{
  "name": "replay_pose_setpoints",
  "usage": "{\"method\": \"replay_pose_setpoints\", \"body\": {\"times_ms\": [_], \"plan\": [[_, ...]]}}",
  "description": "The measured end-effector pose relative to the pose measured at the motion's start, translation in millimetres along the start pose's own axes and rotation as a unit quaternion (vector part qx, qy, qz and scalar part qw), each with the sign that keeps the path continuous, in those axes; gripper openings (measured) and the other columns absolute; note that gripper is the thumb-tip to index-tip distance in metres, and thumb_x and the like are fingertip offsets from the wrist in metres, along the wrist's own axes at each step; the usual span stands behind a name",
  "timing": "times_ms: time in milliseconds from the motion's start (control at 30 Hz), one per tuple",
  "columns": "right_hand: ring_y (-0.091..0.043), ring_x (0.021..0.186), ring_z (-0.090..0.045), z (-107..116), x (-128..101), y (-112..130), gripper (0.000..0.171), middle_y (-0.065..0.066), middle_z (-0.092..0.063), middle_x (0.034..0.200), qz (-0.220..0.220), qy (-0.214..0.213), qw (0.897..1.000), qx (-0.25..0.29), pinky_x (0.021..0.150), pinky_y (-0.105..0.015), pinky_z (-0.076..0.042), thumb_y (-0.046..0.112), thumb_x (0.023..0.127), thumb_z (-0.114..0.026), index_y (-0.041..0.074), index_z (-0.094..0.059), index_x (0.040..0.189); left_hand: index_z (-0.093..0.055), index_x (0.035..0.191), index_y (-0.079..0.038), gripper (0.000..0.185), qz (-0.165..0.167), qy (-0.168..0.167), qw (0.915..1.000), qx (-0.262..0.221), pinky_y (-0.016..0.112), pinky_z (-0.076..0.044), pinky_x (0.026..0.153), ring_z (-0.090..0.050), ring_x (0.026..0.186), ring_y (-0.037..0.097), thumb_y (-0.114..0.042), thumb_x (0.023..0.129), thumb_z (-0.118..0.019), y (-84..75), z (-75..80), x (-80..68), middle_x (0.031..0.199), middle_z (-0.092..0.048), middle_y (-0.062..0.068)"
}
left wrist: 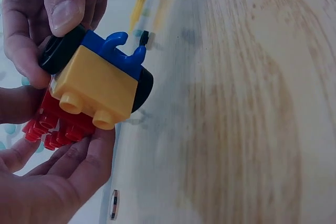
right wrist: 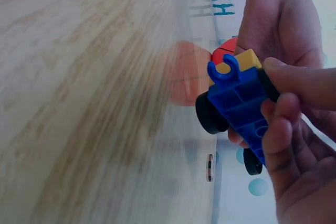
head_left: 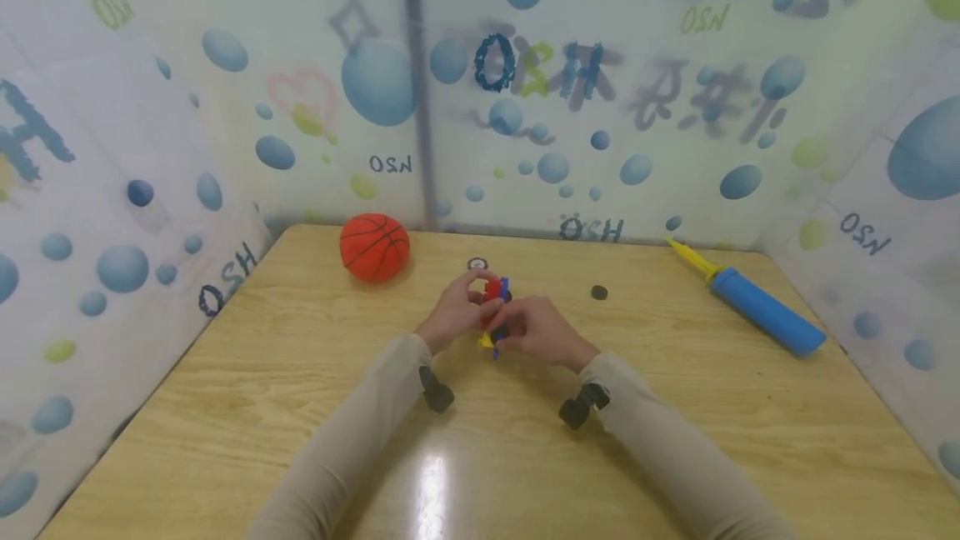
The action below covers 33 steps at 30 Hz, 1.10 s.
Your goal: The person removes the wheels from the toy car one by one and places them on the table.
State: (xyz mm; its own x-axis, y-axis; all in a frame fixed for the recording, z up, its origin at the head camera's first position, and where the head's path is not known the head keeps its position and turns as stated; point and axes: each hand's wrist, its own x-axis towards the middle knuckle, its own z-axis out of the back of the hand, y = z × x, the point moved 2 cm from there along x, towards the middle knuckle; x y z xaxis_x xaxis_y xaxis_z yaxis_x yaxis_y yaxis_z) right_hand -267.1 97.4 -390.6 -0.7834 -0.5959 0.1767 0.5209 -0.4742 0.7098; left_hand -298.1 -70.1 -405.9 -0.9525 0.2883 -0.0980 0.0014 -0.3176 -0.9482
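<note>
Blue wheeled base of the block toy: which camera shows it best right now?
Right wrist: the blue wheeled base faces that camera, underside, hook and black wheels plain. Left wrist shows only its hook end behind the yellow block. Head view shows a blue sliver between both hands.

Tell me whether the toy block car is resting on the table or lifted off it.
Lifted off. Both hands, left hand and right hand, hold the toy block car above the table, wheels touching nothing.

On the table (head_left: 300, 407), the ball (head_left: 374, 247) lies at the back left and the pump (head_left: 753, 301) at the back right. Between them, both hands hold the toy car (head_left: 495, 311) above the middle.
</note>
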Motion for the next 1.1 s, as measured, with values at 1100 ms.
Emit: {"method": "replay_pose_setpoints", "body": {"times_ms": [1100], "plan": [[-0.011, 0.086, -0.062, 5, -9, -1, 0.021, 0.000, -0.078, 0.105, 0.052, -0.040, 0.998, 0.015, 0.078, -0.024, -0.050, 0.008, 0.083, -0.081, 0.012, -0.078, 0.104, -0.051, 0.132, -0.016, 0.037, 0.006, 0.033, 0.9985, -0.043, 0.025, -0.057, 0.066, -0.065, 0.088, 0.019, -0.007, 0.098, -0.062, -22.2, -1.4, -1.0, 0.104, -0.064, 0.015]]}}
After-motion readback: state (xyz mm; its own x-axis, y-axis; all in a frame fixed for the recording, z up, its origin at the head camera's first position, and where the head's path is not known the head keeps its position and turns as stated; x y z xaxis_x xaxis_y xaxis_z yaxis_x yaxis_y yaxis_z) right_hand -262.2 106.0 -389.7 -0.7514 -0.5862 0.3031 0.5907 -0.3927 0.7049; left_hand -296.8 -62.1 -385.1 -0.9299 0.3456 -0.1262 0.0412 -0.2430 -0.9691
